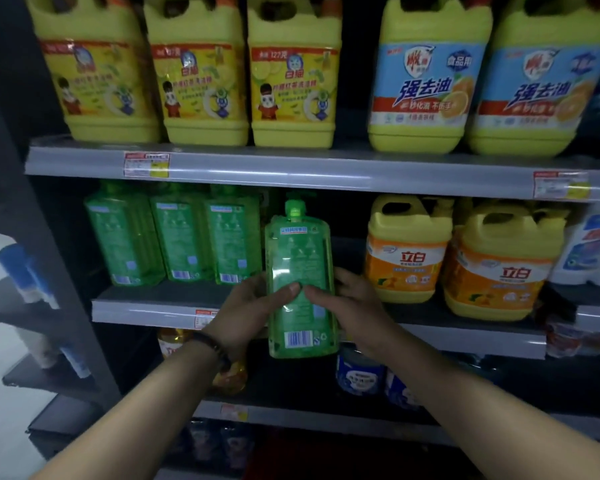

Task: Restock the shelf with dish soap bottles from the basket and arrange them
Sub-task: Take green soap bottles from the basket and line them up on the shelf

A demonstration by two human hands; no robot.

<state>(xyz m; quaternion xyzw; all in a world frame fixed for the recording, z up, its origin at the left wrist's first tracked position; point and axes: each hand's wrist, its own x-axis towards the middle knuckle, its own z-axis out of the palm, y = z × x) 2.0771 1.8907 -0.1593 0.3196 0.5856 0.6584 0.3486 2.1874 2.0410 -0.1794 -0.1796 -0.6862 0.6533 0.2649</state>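
Shelf (pixel 146 311): a dark store unit with grey front rails; its middle board runs just behind the fingers.
Top-row jugs (pixel 194 81): large yellow jugs, three with yellow labels and two with blue labels, standing well above the fingers.
Orange-label jugs (pixel 406 254): two yellow jugs on the middle board, just beside the right-hand fingers on their outer side.
Green row (pixel 181 237): three green bottles standing upright side by side, up and to the outer side of the left-hand fingers.
Dish soap bottle (pixel 300 265): green, upright, with its barcode label towards the camera. It sits between the two sets of fingers, in front of the gap between the green row and the orange-label jugs, and its base hangs lower than the board's front rail.
Left hand (pixel 246 306): grips the bottle's left side.
Right hand (pixel 354 306): grips the bottle's right side.
Fingers (pixel 284 292): both thumbs are pressed on the label face and nearly meet at mid-height, while the other fingers curl round the bottle's edges to its back.
Wristband (pixel 212 344): dark, on the left wrist.
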